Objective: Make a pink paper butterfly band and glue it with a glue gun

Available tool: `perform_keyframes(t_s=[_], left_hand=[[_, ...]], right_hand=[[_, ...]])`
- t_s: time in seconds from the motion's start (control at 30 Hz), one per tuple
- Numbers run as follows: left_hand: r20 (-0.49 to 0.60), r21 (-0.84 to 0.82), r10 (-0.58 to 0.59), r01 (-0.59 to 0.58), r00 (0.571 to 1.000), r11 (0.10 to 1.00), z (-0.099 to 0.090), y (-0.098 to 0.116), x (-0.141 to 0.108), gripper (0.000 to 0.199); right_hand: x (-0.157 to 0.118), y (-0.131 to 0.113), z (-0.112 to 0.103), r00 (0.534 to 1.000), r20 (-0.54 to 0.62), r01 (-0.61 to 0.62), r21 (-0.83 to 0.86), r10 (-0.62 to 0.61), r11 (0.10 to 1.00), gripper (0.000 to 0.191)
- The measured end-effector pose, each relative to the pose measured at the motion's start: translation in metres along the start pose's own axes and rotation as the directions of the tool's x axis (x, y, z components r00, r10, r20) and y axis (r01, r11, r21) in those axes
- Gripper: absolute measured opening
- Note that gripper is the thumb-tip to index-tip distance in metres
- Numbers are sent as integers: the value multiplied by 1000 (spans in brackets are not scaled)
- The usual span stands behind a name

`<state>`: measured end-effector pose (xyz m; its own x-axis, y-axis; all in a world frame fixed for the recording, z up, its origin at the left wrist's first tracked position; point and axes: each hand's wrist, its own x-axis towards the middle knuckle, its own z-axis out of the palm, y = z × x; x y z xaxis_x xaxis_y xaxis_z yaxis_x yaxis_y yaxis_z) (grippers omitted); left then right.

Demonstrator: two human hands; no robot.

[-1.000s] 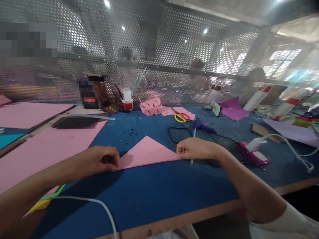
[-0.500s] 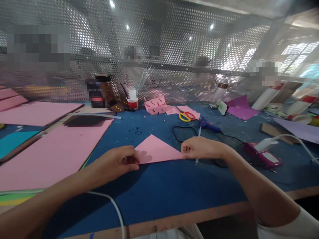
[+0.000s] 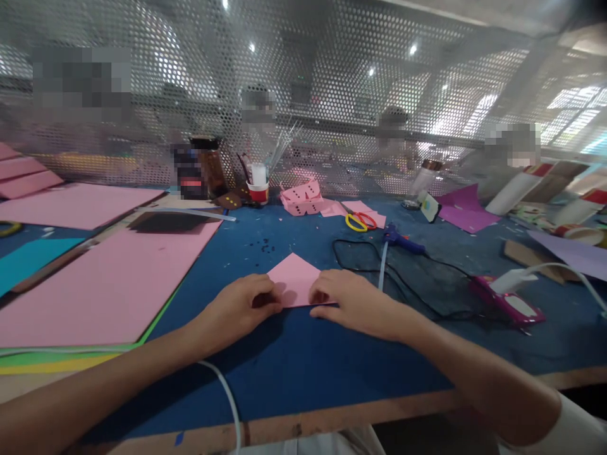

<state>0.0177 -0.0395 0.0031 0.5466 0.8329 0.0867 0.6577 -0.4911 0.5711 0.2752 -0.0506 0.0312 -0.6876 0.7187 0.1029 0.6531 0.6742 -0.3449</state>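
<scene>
A pink sheet of paper, folded into a triangle, lies on the blue tabletop with its peak pointing away from me. Its folded edge faces me. My left hand pinches this near edge on the left, thumb below and fingers curled above. On the right side of the same edge, my right hand grips with curled fingers and thumb. Both hands cover the triangle's side corners.
Large pink sheets spread over the left side. Beyond the triangle are scissors, a pink paper piece with dark dots and a paper cup. A blue glue gun and its cord lie right, near a magenta power strip.
My right hand has slid left along the folded edge, from the right corner toward the middle. The hands are closer together now. The whole view has shifted slightly.
</scene>
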Motion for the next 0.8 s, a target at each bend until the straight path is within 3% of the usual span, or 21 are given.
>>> perform_keyframes(t_s=[0.17,0.5,0.8], left_hand=[[-13,27,-7,7,1000,1000,1,0,0,24],[-18,28,-33,33,999,999,3,-2,0,20],[-29,30,-43,44,999,999,2,1,-2,19]], right_hand=[[12,2,22,996,-70,-46,40,49,998,7],[14,4,27,980,-81,-162,209,182,964,5],[16,5,28,980,-76,-167,208,186,964,4]])
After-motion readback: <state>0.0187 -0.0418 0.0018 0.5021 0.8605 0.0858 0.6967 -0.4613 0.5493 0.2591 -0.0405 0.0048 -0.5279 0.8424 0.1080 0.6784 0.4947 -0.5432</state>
